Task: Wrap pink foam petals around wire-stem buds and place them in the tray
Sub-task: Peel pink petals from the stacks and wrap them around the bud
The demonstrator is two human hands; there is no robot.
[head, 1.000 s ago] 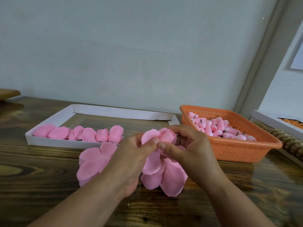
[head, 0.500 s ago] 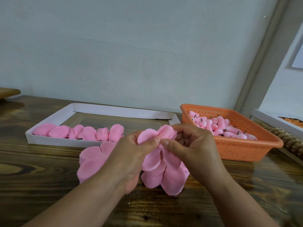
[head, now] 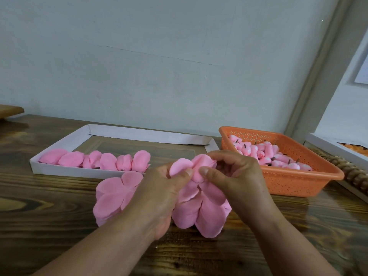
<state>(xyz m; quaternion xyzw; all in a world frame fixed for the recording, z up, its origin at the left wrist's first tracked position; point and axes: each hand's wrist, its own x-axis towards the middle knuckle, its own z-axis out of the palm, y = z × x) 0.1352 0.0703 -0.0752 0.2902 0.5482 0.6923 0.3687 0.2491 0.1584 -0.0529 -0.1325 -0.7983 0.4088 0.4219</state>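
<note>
Nearest the worktop's front edge, left hand [head: 159, 194] and right hand [head: 237, 176] both pinch one pink foam petal cluster [head: 196, 170], apparently mid-wrap, above loose pink foam petals [head: 113, 198]. Beyond, toward the back edge, the white cardboard tray [head: 59, 172] holds roughly seven wrapped buds [head: 107, 161]; the orange plastic basket [head: 298, 182] holds many unwrapped buds, so plenty remains.

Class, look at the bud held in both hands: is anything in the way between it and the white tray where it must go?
Nothing visible blocks it. The bud, pinched by the left hand and right hand, is just in front of the tray, beside the finished flowers.
</note>
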